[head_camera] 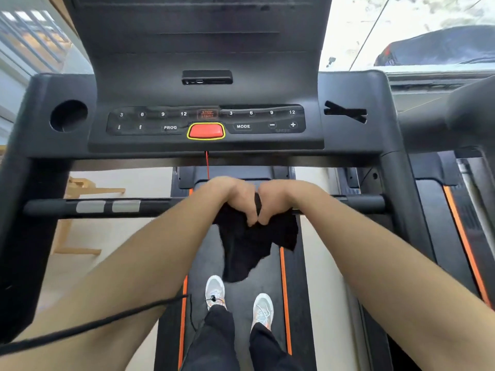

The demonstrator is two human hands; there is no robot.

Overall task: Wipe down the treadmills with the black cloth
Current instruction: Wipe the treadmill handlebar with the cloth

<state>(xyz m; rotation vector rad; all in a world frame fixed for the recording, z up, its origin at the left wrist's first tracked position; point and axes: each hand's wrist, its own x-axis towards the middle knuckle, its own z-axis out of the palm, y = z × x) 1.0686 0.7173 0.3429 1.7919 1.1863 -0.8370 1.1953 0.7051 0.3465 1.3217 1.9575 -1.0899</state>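
I stand on the belt [214, 261] of a black treadmill with orange stripes. Its console [206, 121] with a red stop button [206, 131] is ahead of me. A horizontal handlebar [101, 207] crosses in front at waist level. My left hand [235, 199] and my right hand [276, 200] are side by side at the bar's middle, both gripping the black cloth [251, 247]. The cloth hangs down from my fists over the belt. The part of the bar under my hands is hidden.
A second treadmill [460, 210] stands close on the right. A wooden frame [77, 218] sits on the pale floor at left. A black cable [88, 325] runs across my left forearm. Cup holder [68, 115] at the console's left. My white shoes [238, 301] are on the belt.
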